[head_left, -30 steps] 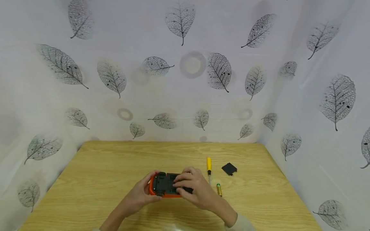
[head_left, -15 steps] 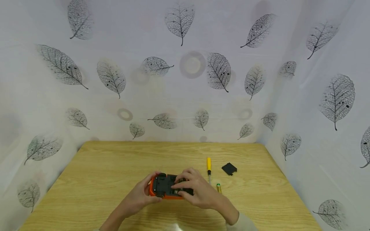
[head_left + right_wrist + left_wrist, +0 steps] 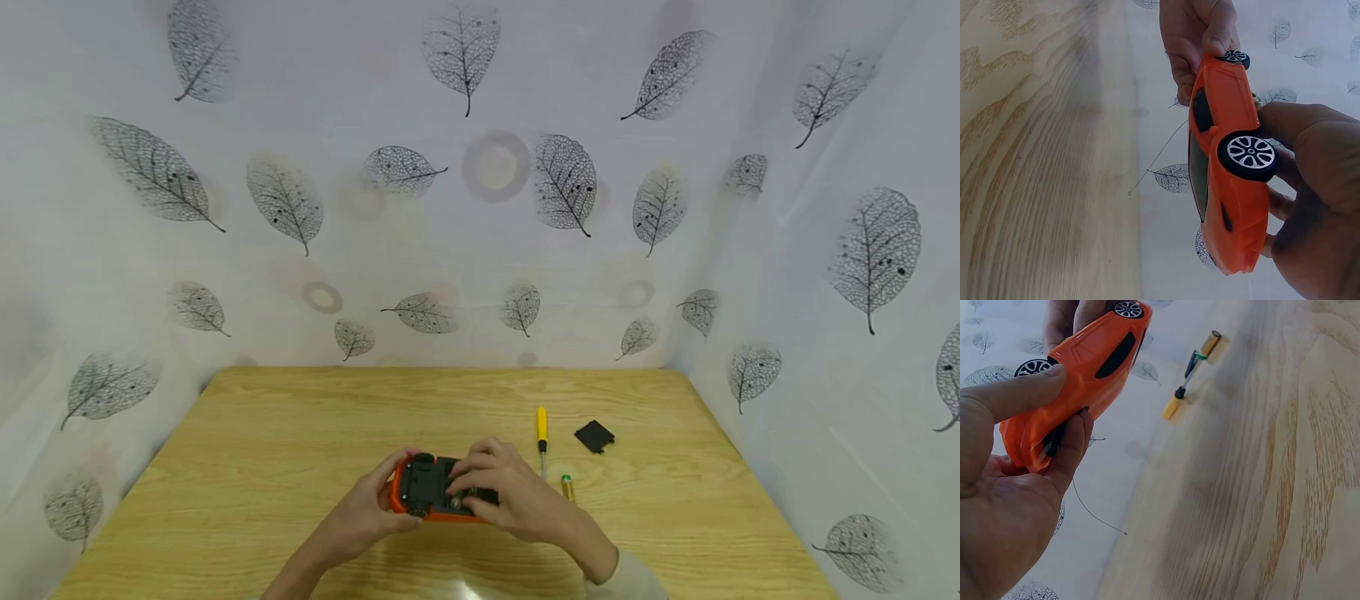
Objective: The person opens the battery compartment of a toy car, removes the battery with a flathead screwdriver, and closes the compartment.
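An orange toy car is held upside down, its black underside facing up in the head view. My left hand grips one end, with the thumb along the near side and fingers on the far side. My right hand bends over the open battery compartment, its thumb and fingers pinching at a battery whose metal end shows beside the thumb. Most of that battery is hidden by the fingers. The right wrist view shows the car's orange side and a wheel, with the right thumb against the underside.
Right of the hands lie a yellow-handled screwdriver, a gold battery with a green end and a black battery cover. A thin wire hangs from the car over the wooden table. Leaf-printed cloth surrounds the table.
The right fingers shift slightly within the battery compartment, and a battery's metal end comes into view by the thumb. The car tilts a little; the left hand keeps its grip.
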Demonstrator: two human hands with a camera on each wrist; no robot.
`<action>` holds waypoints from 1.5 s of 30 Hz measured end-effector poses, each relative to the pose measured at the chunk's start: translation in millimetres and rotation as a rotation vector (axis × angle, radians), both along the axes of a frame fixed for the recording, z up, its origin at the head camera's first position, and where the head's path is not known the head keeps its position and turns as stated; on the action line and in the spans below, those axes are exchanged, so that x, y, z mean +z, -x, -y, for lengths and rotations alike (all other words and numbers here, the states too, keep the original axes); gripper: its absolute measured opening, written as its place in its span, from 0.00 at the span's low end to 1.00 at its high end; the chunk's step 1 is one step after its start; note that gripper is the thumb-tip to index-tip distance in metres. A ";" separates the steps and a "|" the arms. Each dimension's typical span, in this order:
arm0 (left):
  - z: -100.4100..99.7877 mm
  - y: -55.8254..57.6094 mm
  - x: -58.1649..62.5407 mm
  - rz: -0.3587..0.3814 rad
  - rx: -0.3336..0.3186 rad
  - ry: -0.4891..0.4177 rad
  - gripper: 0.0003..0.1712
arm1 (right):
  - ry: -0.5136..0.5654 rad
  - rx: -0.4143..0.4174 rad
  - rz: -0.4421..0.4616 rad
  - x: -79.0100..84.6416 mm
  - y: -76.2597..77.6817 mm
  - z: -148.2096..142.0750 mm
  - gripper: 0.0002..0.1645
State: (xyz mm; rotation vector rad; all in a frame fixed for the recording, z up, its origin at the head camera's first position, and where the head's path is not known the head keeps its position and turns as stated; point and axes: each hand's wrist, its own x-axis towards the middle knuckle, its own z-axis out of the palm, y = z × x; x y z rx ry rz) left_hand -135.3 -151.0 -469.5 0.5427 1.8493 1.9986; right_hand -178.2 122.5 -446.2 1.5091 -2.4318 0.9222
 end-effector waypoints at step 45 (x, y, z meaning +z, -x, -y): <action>8.5 1.3 2.3 -0.007 0.068 -0.043 0.53 | 0.644 -0.569 0.438 -6.4 0.3 -92.6 0.15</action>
